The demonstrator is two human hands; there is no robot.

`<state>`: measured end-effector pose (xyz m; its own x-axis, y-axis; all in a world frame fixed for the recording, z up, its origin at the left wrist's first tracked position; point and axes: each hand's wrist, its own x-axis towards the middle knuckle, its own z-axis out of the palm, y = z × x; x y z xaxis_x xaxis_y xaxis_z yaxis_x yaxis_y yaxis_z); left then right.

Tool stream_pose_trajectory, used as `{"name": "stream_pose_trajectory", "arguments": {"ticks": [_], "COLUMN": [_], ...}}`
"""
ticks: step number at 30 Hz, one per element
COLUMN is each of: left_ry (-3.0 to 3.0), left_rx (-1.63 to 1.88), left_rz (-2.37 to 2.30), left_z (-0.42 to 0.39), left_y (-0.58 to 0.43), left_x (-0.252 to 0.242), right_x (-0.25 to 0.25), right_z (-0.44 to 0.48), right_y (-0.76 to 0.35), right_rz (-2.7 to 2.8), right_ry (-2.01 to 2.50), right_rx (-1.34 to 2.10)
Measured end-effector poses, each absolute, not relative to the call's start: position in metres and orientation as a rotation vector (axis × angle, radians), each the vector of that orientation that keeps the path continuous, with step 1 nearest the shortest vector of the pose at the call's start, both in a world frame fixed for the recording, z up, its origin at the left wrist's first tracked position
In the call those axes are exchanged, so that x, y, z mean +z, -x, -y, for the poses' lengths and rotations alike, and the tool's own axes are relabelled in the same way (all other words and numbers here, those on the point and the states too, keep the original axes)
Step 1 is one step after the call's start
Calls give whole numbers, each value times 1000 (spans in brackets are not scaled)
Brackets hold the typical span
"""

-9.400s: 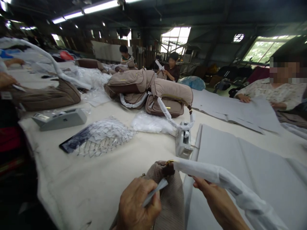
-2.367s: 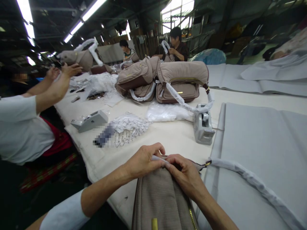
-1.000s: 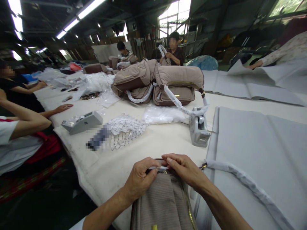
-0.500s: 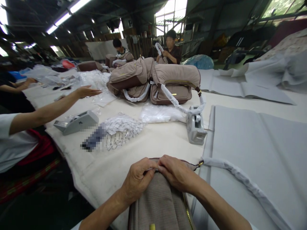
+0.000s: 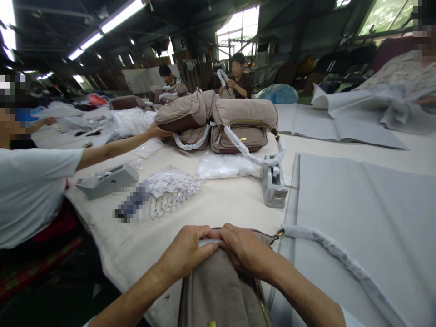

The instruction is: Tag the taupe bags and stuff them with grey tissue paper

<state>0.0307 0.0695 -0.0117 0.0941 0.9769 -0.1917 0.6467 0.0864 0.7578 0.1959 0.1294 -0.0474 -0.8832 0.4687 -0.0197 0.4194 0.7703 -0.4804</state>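
Note:
A taupe fabric bag (image 5: 221, 290) with gold zips lies close in front of me at the table's near edge. My left hand (image 5: 187, 252) is closed on its far upper edge, with a whitish strip showing under the fingers. Right beside it, my right hand (image 5: 245, 250) also pinches the bag, thumbs nearly touching. The fingertips are partly hidden by the hands themselves. From a gold ring at the bag's right corner runs a strap (image 5: 327, 240) wrapped in white material, lying over grey sheets (image 5: 344, 200).
Two tape dispensers (image 5: 273, 188) (image 5: 109, 180) stand on the table. Between them lie a pile of small white tags (image 5: 173, 186) and clear plastic bags (image 5: 225, 164). Finished-looking bags (image 5: 243, 118) sit behind. A co-worker's arm (image 5: 116, 147) reaches in from the left; other people work farther back.
The co-worker at left has leaned in, and their hand now touches a bag in the back pile. My left hand has shifted slightly, exposing the whitish strip. Another person appears at far right.

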Motion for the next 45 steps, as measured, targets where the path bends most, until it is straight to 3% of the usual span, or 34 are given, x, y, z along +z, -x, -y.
{"name": "stream_pose_trajectory", "arguments": {"ticks": [4, 7, 14, 23, 39, 45], "left_ry": [-1817, -2052, -2506, -2589, -2586, -2562], "left_rx": [536, 650, 1015, 959, 1101, 1150], "left_rz": [-1813, -1907, -1795, -1708, -1685, -1702], "left_z": [-62, -56, -51, -55, -56, -57], "left_y": [-37, -39, -36, -33, -32, -33], "left_x": [-23, -38, -50, -42, -51, -53], "right_x": [-45, -41, -49, -68, -41, -55], "right_z": [-127, -137, -233, -299, -291, -259], "right_y": [-194, -207, -296, -302, -304, -309], "right_rz": [2853, 2656, 1556, 1271, 1052, 878], "right_ry": [688, 744, 1609, 1942, 1876, 1794], "right_rx": [693, 878, 936, 1501, 1647, 1710]}}
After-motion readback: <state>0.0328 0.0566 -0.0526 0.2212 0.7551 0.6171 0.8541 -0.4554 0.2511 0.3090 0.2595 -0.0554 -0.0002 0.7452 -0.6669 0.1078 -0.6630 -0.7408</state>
